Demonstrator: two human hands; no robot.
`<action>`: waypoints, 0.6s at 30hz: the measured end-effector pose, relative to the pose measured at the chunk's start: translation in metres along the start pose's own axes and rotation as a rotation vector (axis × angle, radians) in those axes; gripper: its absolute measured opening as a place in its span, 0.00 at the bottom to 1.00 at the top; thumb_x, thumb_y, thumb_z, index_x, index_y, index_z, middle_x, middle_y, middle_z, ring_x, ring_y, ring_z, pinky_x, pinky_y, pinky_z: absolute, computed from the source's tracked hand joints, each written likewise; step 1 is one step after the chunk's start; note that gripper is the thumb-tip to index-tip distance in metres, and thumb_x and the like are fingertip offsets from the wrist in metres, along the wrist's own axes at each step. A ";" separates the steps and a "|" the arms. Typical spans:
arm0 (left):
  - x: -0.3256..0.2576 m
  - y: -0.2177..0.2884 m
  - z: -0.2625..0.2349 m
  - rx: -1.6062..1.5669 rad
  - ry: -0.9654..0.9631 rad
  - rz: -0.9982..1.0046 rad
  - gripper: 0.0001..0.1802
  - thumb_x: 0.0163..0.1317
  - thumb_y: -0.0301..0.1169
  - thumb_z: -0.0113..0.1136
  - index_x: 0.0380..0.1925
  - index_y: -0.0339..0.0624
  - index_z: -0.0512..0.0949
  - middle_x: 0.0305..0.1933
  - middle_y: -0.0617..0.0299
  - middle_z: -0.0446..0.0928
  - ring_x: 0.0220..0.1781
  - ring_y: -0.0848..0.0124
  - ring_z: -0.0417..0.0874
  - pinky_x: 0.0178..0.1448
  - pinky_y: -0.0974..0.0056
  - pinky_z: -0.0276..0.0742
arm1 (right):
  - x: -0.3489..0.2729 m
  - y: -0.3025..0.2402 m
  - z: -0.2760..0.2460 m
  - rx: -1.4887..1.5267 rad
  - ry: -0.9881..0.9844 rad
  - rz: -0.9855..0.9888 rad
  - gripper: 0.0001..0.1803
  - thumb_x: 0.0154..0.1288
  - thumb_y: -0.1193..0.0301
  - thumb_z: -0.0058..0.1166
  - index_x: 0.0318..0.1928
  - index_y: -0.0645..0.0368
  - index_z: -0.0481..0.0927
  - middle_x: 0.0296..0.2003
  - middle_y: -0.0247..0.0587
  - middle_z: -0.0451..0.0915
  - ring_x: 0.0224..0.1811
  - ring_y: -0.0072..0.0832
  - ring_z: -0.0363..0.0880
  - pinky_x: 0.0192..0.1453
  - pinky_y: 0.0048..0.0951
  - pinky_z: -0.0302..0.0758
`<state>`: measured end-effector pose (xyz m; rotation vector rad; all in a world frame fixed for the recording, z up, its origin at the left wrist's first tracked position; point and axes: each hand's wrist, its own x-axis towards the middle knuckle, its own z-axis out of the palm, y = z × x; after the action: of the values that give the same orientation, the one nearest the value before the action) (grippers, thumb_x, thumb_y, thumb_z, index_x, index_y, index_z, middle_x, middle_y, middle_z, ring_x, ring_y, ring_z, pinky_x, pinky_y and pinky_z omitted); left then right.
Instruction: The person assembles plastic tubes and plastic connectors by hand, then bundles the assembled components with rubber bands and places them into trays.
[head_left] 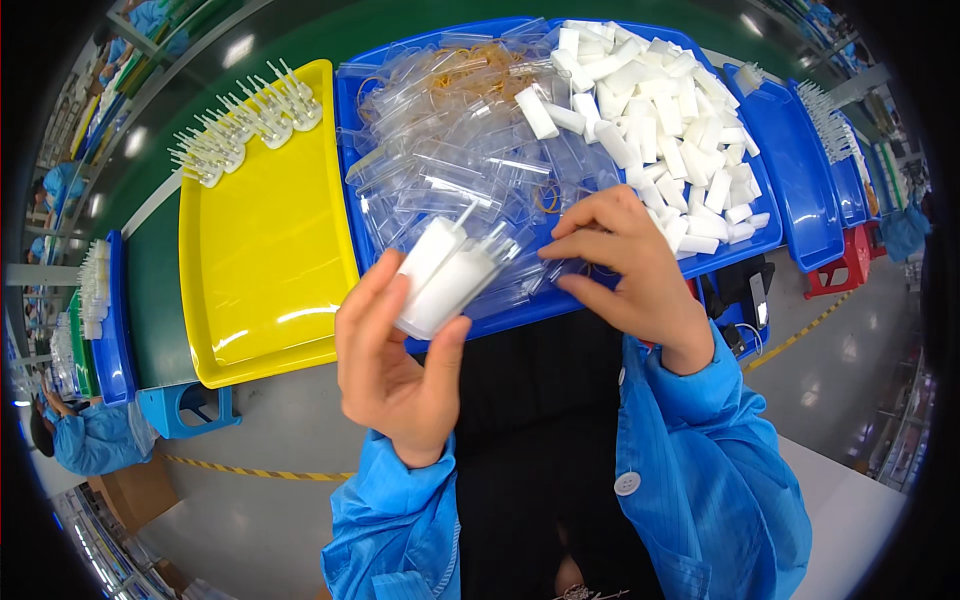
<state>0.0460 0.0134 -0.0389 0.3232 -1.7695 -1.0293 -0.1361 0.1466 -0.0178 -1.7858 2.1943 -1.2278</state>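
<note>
My left hand [400, 365] is closed around a bundle of white oblong pieces [440, 275], held upright between thumb and fingers over the near edge of the blue tray. Clear plastic parts with thin stems stand out at the bundle's upper right. My right hand [620, 265] is bent over the tray's near edge, thumb and fingertips apart, close to the clear plastic pieces. Loose clear plastic tubes [440, 165] fill the left and middle of the blue tray [500, 322]. A heap of white foam-like blocks [670, 120] lies on its right side.
Left of the blue tray lies a yellow tray [270, 240], with several white stemmed assemblies [265, 105] standing at its far end. Tan rubber bands [475, 75] lie among the tubes. More blue trays [790, 150] stand at the right. A blue stool [185, 410] and a red stool [845, 265] are on the floor.
</note>
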 end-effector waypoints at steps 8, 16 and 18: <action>-0.004 0.006 -0.009 -0.323 -0.033 -0.234 0.23 0.56 0.16 0.65 0.52 0.32 0.74 0.62 0.41 0.68 0.62 0.54 0.74 0.63 0.54 0.76 | 0.005 0.000 -0.001 -0.190 -0.093 -0.038 0.13 0.42 0.77 0.67 0.33 0.57 0.81 0.38 0.36 0.75 0.44 0.37 0.71 0.46 0.37 0.67; -0.009 0.003 -0.009 -0.324 0.017 -0.259 0.12 0.55 0.18 0.67 0.41 0.34 0.80 0.56 0.46 0.73 0.57 0.60 0.76 0.59 0.58 0.76 | 0.007 -0.003 -0.002 -0.157 -0.151 -0.001 0.17 0.45 0.79 0.65 0.39 0.56 0.79 0.36 0.38 0.74 0.42 0.38 0.71 0.46 0.37 0.65; -0.009 0.006 -0.009 -0.319 0.012 -0.269 0.13 0.53 0.18 0.68 0.40 0.34 0.80 0.56 0.46 0.73 0.57 0.60 0.76 0.59 0.58 0.76 | 0.006 0.001 -0.004 -0.125 -0.161 0.022 0.16 0.45 0.79 0.64 0.38 0.56 0.79 0.35 0.39 0.74 0.40 0.38 0.71 0.45 0.37 0.65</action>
<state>0.0588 0.0183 -0.0386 0.3711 -1.5457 -1.4766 -0.1408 0.1440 -0.0134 -1.8283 2.2371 -0.9253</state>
